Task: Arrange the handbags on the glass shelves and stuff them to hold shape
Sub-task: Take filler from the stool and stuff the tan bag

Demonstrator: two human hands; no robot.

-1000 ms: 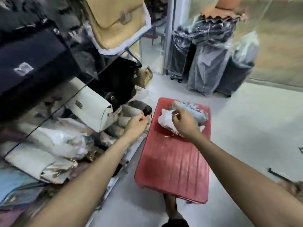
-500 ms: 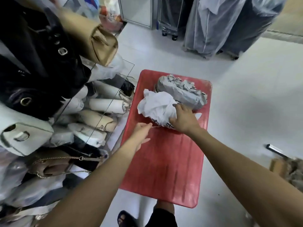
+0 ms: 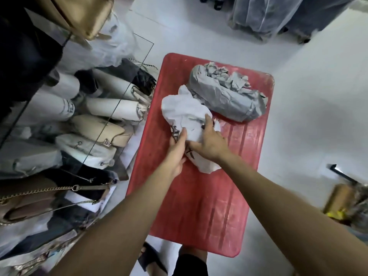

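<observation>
I watched both hands work a crumpled white paper wad (image 3: 185,114) on the red table (image 3: 199,206): left hand (image 3: 176,150) pinched its near edge, right hand (image 3: 209,140) lay spread on top. Gray paper bundle (image 3: 227,96) sat at one o'clock; handbags (image 3: 99,126) crowded glass shelves (image 3: 127,92) at nine.

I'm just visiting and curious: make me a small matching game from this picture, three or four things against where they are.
Things:
1. white crumpled paper
2. grey paper bundle
3. beige chain-strap bag
4. tan bag

Places:
A. under the glass shelf
B. far end of the red stool
C. top left, above the glass
D. under both hands

Pairs: 1-D, 2-B, 3-A, 4-C
</observation>
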